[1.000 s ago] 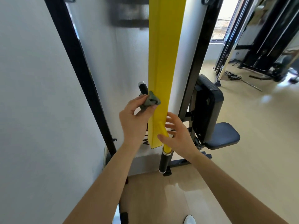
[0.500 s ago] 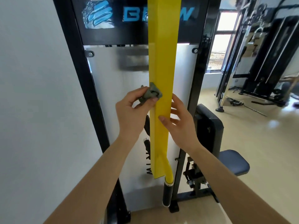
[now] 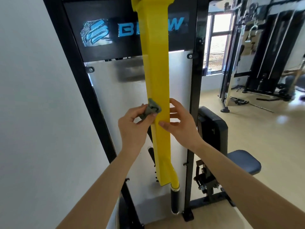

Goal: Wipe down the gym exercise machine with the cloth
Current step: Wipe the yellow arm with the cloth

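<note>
carefully, your left hand pinches the small grey cloth against the left edge of the yellow arm, your right hand spread steadies it, yet the bunched cloth may slip out.

Plain white wall fills the whole left side of the frame. Light tan floor runs across the right and looks pretty glossy. Upper right has a window with daylight coming through. Further right there's a black cable rack standing on the floor, and a barbell lying on the floor in front of it, near a tangle of black straps.
</note>
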Motion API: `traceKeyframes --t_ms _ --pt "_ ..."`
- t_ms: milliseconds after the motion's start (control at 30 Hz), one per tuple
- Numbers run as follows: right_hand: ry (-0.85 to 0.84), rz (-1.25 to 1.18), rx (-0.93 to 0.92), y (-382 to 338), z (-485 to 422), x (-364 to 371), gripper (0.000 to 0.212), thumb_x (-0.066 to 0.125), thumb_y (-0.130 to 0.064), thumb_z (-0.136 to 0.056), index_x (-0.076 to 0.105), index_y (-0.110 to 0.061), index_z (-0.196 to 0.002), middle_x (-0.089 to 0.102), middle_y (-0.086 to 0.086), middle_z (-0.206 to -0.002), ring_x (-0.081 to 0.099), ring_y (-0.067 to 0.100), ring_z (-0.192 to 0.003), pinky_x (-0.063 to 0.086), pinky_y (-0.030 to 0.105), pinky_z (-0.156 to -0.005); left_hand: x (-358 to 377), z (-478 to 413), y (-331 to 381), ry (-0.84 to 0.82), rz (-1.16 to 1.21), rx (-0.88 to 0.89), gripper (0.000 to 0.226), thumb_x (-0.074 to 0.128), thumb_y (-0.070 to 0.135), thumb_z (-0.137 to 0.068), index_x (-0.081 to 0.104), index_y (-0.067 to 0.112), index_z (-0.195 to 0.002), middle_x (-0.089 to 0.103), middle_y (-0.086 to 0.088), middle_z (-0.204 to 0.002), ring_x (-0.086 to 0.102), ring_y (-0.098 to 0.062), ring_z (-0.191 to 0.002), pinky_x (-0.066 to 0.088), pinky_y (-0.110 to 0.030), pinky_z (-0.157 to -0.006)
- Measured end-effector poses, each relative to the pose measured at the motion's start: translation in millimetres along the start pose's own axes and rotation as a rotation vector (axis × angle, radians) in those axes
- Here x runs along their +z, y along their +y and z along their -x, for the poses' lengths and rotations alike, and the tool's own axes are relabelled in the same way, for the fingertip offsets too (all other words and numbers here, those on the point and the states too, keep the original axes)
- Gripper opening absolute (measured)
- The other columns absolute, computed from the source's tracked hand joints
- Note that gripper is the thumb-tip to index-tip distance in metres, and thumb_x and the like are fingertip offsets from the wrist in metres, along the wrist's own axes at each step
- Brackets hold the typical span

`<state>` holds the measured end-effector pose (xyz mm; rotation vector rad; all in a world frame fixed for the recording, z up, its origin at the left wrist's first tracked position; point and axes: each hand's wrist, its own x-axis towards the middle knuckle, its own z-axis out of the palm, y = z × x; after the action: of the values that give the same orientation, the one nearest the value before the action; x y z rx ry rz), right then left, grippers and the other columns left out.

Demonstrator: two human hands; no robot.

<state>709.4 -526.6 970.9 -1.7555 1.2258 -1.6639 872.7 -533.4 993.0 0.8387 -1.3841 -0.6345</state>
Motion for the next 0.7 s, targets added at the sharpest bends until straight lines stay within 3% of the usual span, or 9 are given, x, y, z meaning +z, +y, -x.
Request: traceKeyframes --t_ms 167,267,433,567,700 --pt "0.007 0.000 -0.004 2 -1 0 0.067 0.080 -0.026 -0.084 0.043 -0.048 -0.137 0.065 -0.016 -0.116 0.065 0.010 -0.106 0.061 0.027 -0.079 0 3 2 -0.010 -0.019 -0.105 0.026 0.084 0.017 -0.082 0.079 0.016 -0.107 0.077 0.006 -0.099 0.071 -0.012 -0.097 0.061 -0.034 -0.090" --pt "-0.026 0.023 0.011 0 -7 -5 0.063 0.081 -0.031 -0.083 0.044 -0.050 -0.130 0.065 -0.017 -0.112 0.066 0.011 -0.102 0.061 0.026 -0.075 2 -17 26 0.008 -0.026 -0.031 0.025 0.084 0.023 -0.081 0.079 0.019 -0.105 0.077 0.008 -0.098 0.071 -0.012 -0.096 0.061 -0.037 -0.089" --pt "-0.069 0.035 -0.015 -28 -32 -22 0.033 0.076 -0.040 -0.084 0.056 -0.044 -0.111 0.066 -0.028 -0.105 0.066 0.000 -0.097 0.053 0.011 -0.069 2 -54 67 0.006 -0.002 0.134 0.026 0.081 0.019 -0.084 0.078 0.012 -0.109 0.077 0.001 -0.100 0.071 -0.017 -0.095 0.062 -0.039 -0.085" --pt "0.000 -0.014 -0.134 -76 -60 -27 0.031 0.070 -0.044 -0.085 0.055 -0.045 -0.112 0.061 -0.037 -0.107 0.062 -0.006 -0.101 0.051 0.007 -0.067 3 -83 93 0.020 0.063 0.197 0.025 0.078 0.017 -0.087 0.077 0.011 -0.111 0.077 0.002 -0.099 0.072 -0.016 -0.093 0.062 -0.027 -0.076" --pt "0.057 0.012 -0.241 -102 -77 -24 0.038 0.070 -0.029 -0.093 0.047 -0.047 -0.118 0.057 -0.046 -0.105 0.060 -0.010 -0.101 0.050 0.005 -0.070 4 -104 112 0.010 0.125 0.210 0.024 0.076 0.017 -0.091 0.074 0.014 -0.114 0.076 0.001 -0.101 0.072 -0.006 -0.089 0.057 -0.016 -0.066"
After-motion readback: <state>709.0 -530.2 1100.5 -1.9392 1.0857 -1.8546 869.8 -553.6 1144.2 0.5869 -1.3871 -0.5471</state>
